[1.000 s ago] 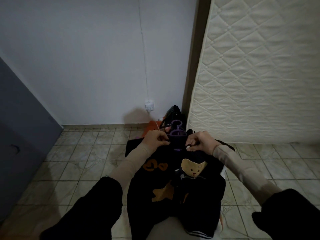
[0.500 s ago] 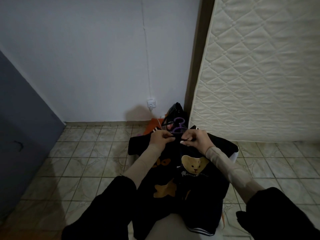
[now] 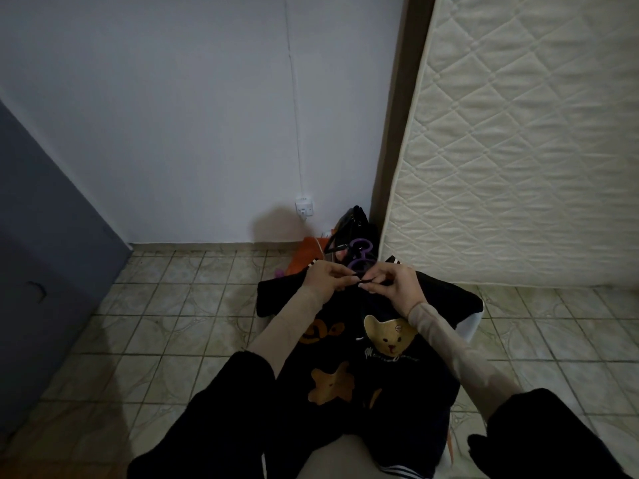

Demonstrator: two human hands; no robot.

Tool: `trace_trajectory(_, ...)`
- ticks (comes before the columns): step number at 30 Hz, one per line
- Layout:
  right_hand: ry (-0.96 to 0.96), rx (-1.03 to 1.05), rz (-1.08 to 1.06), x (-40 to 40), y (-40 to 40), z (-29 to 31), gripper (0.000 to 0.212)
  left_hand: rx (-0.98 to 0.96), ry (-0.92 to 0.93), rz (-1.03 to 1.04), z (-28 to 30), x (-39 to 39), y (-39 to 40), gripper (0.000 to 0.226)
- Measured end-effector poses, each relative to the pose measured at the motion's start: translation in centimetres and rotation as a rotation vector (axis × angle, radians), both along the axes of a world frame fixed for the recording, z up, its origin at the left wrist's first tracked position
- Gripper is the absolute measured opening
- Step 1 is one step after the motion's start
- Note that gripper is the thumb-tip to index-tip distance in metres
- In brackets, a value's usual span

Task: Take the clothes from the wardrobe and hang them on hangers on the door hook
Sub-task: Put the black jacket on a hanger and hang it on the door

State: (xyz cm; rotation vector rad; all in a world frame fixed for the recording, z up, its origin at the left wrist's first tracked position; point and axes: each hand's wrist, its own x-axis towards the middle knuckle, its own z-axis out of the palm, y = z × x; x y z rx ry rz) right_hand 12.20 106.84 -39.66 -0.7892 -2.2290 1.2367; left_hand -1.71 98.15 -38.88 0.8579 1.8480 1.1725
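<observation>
- Black jacket [image 3: 363, 368]: dark garment with a tan bear patch, a tan star patch, an orange figure and striped trim at collar and hem. Spread front-up over a white support whose kind cannot be told, at 6 o'clock in the view, collar toward 12 o'clock, hem toward the person.
- Purple hanger [image 3: 361, 259]: plastic, looped top showing just past the collar at 12 o'clock of the jacket; the rest is hidden under the cloth and the hands.
- Left hand [image 3: 326, 276]: at the collar, on the 9 o'clock side of the neck opening, fingers curled and pinching the dark collar edge. Beige sleeve to the wrist, black sleeve over the upper forearm.
- Right hand [image 3: 392, 286]: at the collar, on the 3 o'clock side, fingers curled and pinching the same edge, fingertips nearly meeting those of the left hand. Same beige and black sleeves.
- Black bag [image 3: 352, 224]: glossy, on the floor at 12 o'clock of the jacket, in the corner by the mattress; contents not visible.
- Orange item [image 3: 307, 254]: cloth or bag, cannot tell which, beside the black bag at its 8 o'clock.
- Mattress [image 3: 518, 140]: cream, quilted, standing upright at 2 o'clock.
- Wall socket [image 3: 304, 209]: white, low on the white wall at 12 o'clock, a cable running up from it.
- Grey panel [image 3: 41, 254]: flat, at 9 o'clock.
- Tiled floor [image 3: 173, 323]: beige tiles, dim light.
</observation>
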Motion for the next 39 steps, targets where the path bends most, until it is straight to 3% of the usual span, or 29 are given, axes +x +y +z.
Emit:
trace_trajectory(13,0.012,-0.049,0.025,-0.2,0.4,-0.9,0.025,0.022,0.084,-0.058,-0.8,-0.1,-0.5,0.032)
trace_trajectory(24,-0.013,-0.022,0.061,0.7,0.5,-0.6,0.017,0.093,0.087,-0.020,-1.4,-0.4,-0.9,0.023)
trace_trajectory(27,-0.034,-0.068,0.096,1.8,0.8,0.0,0.018,0.096,0.110,0.055,-1.4,-0.4,-0.9,0.019)
trace_trajectory(33,-0.213,0.066,0.204,4.1,2.6,1.5,0.023,0.102,0.159,0.258,-0.7,-1.0,-1.3,0.015)
trace_trajectory(39,-0.187,0.096,0.190,4.9,2.4,2.3,0.017,0.096,0.242,0.284,-0.2,-0.8,-1.4,0.009)
